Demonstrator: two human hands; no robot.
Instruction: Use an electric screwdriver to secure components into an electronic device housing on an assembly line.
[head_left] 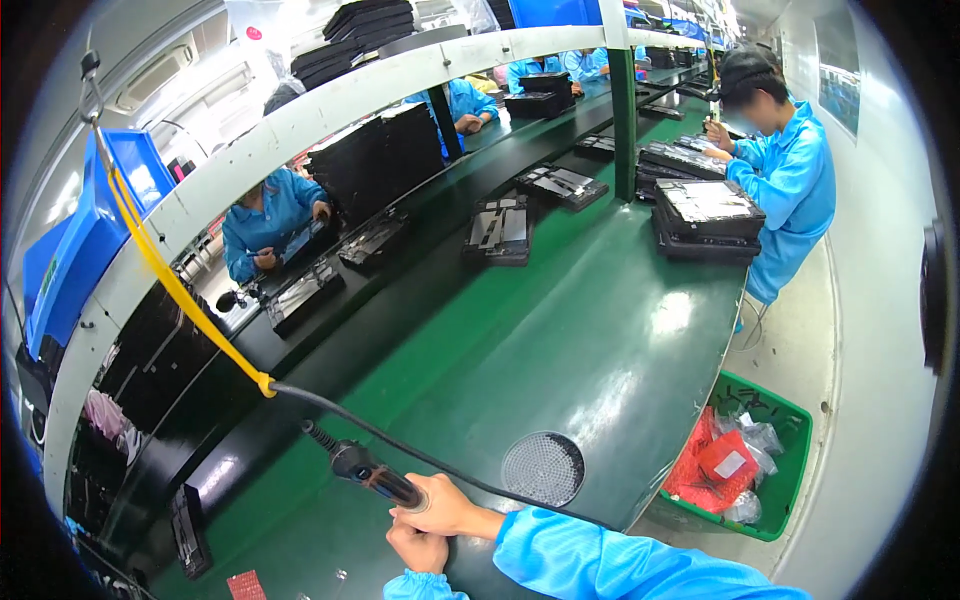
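So the room's a long, narrow space with a white wall [890, 180] down the right, and the big green bench [600, 320] takes up most of the view, shiny with light glare. A chipped white beam [300, 100] arches over it, and a dark strip [250, 430] runs along the far side. There's a co-worker in light blue [790, 170] at the bench's right edge, and more people in blue across the way.

Containers: blue bins [70, 260] sit up at the left, insides not really visible. On the floor by the bench's right edge there's a green bin [797, 450] with red packaging [715, 465] and crumpled clear plastic [762, 440] in it. Then a stack of black trays [705, 243], the top one holding flat whitish parts [708, 200], plus more trays scattered along the dark strip.

Down front, the right hand [440, 505] is wrapped snugly around one end of a dark cylindrical tool [372, 472], which tilts up and left over the bench. The left hand [418, 547] is curled just below it; can't tell what it's gripping, if anything. Near them is a round dotted grey disc [543, 468], and a little red textured piece [245, 586] lies lower left.
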